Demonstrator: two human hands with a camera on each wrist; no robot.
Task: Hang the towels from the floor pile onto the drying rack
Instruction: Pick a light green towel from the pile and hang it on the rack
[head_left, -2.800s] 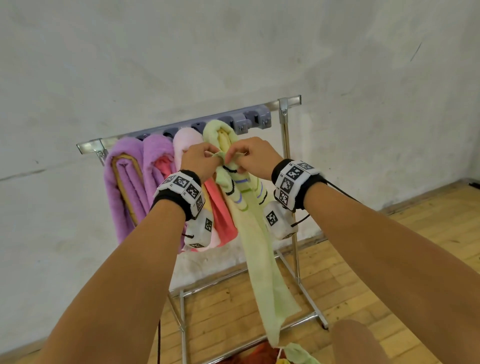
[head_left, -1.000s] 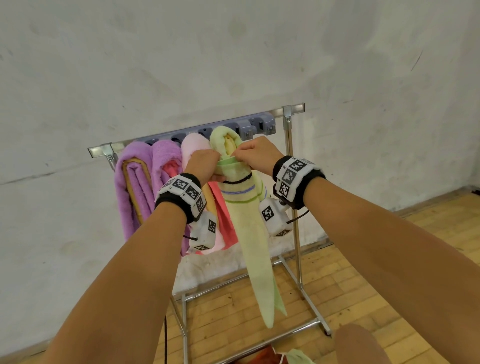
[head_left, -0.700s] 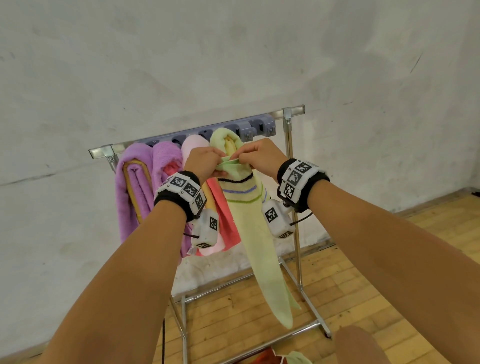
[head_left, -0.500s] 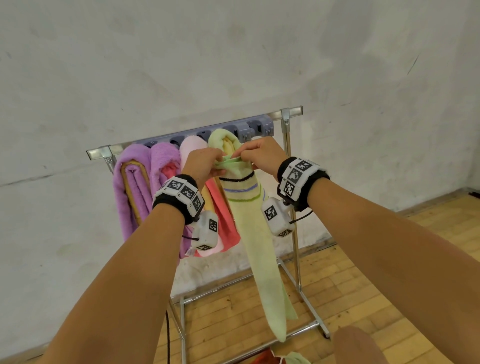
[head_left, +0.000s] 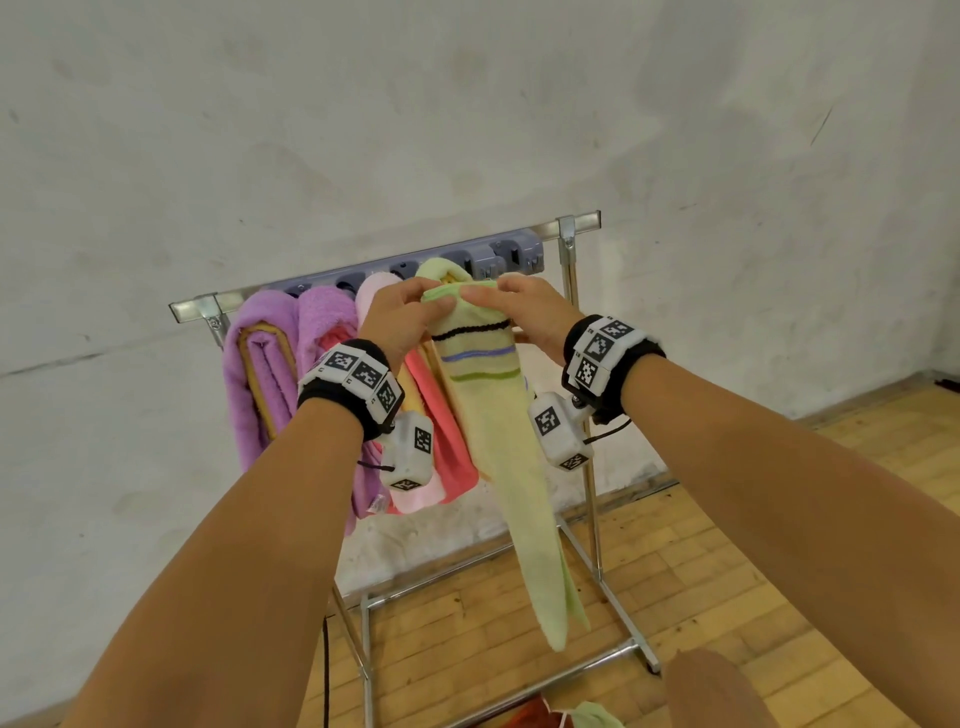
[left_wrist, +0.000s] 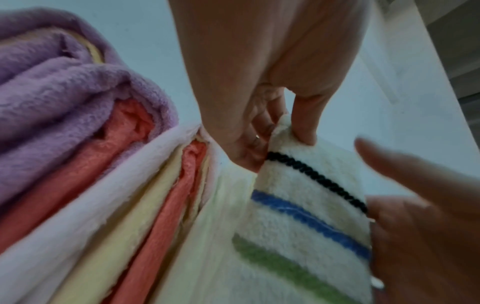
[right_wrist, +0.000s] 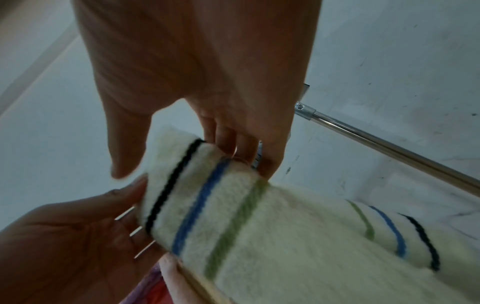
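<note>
A light green towel (head_left: 498, 441) with black, blue and green stripes hangs over the drying rack's top bar (head_left: 576, 223), right of the other towels. My left hand (head_left: 431, 301) pinches its folded top edge between thumb and fingers, plain in the left wrist view (left_wrist: 285, 131). My right hand (head_left: 498, 306) is at the same edge on the right. In the right wrist view its fingers (right_wrist: 233, 148) lie behind the towel (right_wrist: 259, 226) and the thumb stands off the cloth. The towel's tail hangs free above the floor.
Two purple towels (head_left: 260, 364), a pink one (head_left: 374, 283) and a coral one (head_left: 441, 415) fill the bar's left part. A grey clip strip (head_left: 498, 254) runs behind the bar. Red and green towels (head_left: 561, 717) lie on the wooden floor beside my knee (head_left: 717, 691). The wall is close behind.
The green towel was pulled further over the bar, lifting its tail off the floor pile. Both hands stayed at its top edge; my right thumb has now come off the cloth.
</note>
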